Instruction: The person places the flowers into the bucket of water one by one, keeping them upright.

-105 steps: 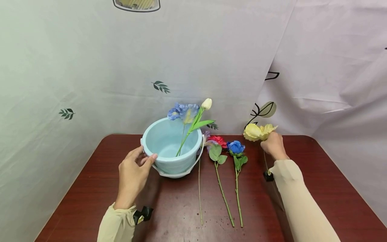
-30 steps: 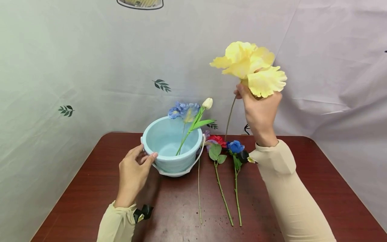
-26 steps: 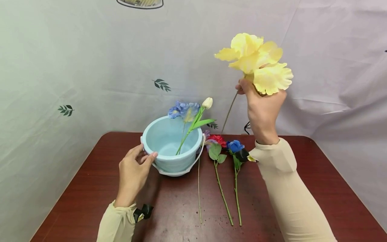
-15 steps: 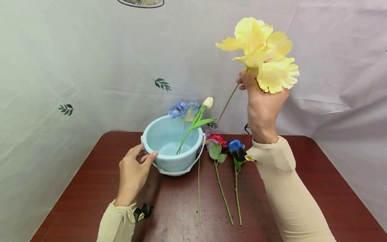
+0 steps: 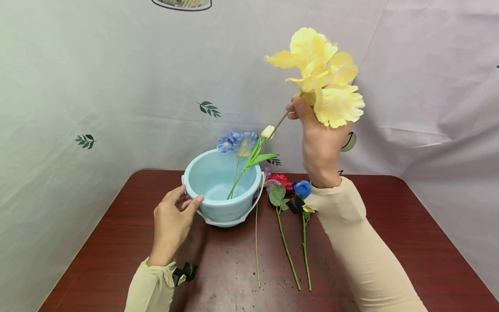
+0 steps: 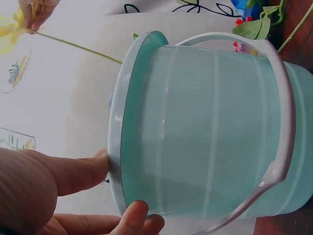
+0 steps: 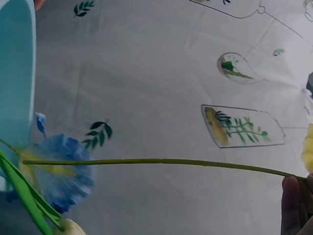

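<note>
Right grip point(image 5: 322, 141) high, around the yellow flower's stem point(image 7: 161, 161).

A yellow flower point(image 5: 319, 71) tilts in the right fingers point(image 5: 300, 106); a pale-blue bucket point(image 5: 228, 213) stands upright, touching the left fingers point(image 5: 192, 205).

Looks like a screened-off tabletop work corner; can't tell if home, office or lab. Evidence: pale cloth backdrop point(image 5: 117, 65) hangs right behind the bench point(image 5: 222, 277) and along its left and right sides, with creases and loose folds on the right. Cloth carries printed leaf sprigs point(image 5: 208, 109) and bottle outlines point(image 7: 242, 127). Bench top is dark red-brown, wood-look, rounded far corners. Small black units point(image 5: 189, 271) sit at both sleeve cuffs point(image 5: 153, 277), so reads as a recording setup
</note>
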Demonstrator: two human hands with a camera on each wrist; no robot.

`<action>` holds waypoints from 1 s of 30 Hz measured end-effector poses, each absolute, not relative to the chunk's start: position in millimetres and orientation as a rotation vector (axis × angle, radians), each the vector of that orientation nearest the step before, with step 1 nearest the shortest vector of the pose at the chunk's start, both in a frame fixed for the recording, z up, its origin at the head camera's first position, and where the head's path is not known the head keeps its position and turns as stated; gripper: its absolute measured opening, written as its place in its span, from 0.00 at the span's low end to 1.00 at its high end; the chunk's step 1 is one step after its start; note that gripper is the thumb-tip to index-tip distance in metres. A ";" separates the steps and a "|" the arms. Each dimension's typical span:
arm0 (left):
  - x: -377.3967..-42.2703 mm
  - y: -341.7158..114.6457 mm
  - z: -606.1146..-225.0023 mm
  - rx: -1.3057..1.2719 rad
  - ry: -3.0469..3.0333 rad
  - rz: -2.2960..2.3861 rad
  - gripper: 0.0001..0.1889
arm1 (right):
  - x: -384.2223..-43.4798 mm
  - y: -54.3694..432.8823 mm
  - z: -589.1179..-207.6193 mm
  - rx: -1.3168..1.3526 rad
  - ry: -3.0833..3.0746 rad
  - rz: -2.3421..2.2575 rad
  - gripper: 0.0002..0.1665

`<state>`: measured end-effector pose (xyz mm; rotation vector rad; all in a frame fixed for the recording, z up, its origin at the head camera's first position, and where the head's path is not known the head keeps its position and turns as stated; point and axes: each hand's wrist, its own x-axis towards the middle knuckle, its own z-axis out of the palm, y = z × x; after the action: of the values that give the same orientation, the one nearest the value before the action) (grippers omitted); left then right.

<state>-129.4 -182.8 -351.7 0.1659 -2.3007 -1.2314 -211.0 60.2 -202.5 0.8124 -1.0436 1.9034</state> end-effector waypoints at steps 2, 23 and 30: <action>-128.9 -182.6 -351.7 0.169 -2.302 -1.239 0.28 | -215.8 58.0 -210.3 0.801 -1.087 1.916 0.14; -126.1 -180.0 -349.7 0.180 -2.312 -1.263 0.28 | -230.4 17.9 -301.7 0.512 -1.761 2.052 0.18; -124.8 -179.6 -350.6 0.188 -2.312 -1.278 0.28 | -232.9 13.2 -322.4 0.464 -1.902 1.993 0.15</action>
<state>-124.8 -179.6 -350.6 0.1885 -2.3125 -1.2779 -232.9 13.2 -322.4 0.4643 -1.9022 1.9927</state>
